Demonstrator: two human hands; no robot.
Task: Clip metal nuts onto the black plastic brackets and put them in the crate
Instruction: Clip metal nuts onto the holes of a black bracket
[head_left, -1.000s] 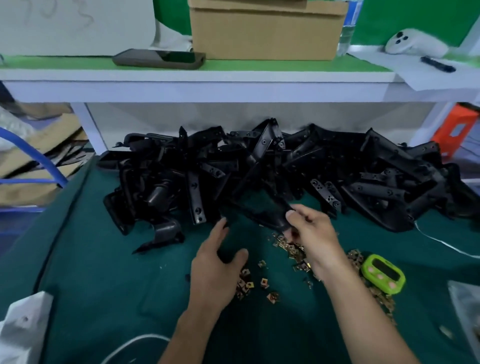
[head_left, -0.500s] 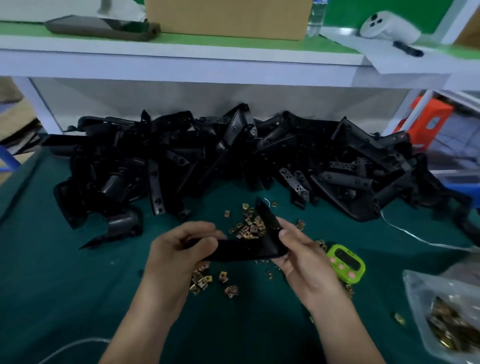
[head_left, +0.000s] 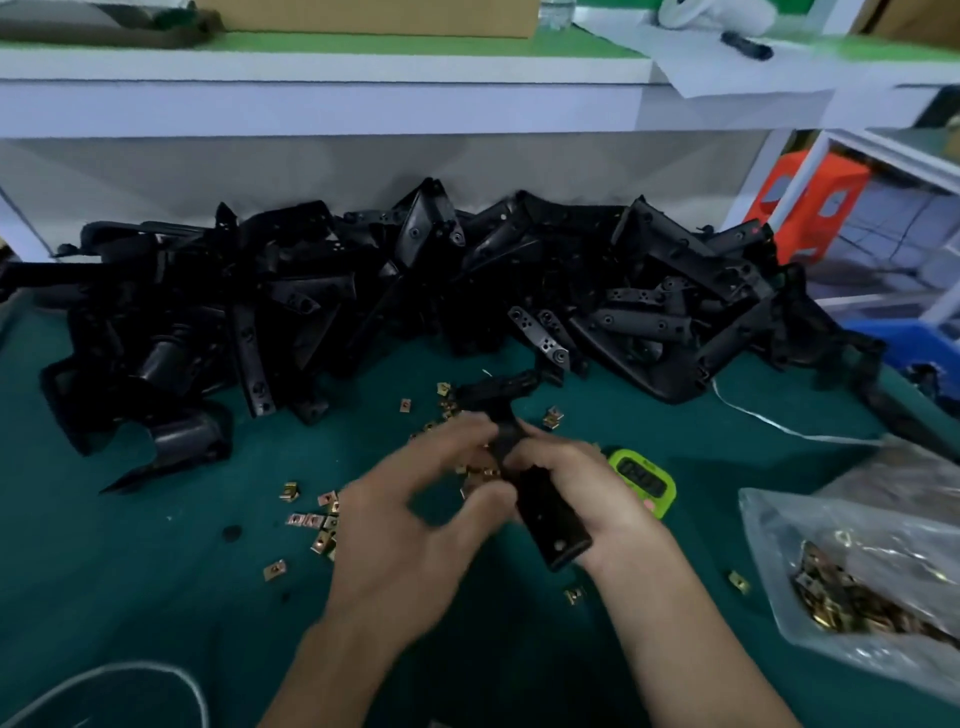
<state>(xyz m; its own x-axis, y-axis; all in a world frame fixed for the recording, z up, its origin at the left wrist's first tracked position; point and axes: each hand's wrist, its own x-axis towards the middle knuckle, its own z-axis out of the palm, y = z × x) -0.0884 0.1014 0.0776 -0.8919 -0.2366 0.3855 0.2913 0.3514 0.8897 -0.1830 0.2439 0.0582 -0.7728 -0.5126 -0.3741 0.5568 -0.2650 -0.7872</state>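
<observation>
Close in over the green table (head_left: 130, 597), the right hand (head_left: 582, 493) grips the lower end of a black bracket (head_left: 550, 525), which points away from it. The left hand (head_left: 415, 530) curls in from the left, fingertips and thumb pinching the bracket's middle. Loose metal nuts (head_left: 317, 519) lie left of and beyond both hands, with a green timer (head_left: 644, 480) just right of the right hand. The bracket pile (head_left: 415, 291) lies farther off.

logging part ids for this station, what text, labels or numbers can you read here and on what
No text in this view can be read.
Display of the green timer: digits too blurred to read.
White marks on the orange box: too blurred to tell whether they are words or symbols.
</observation>
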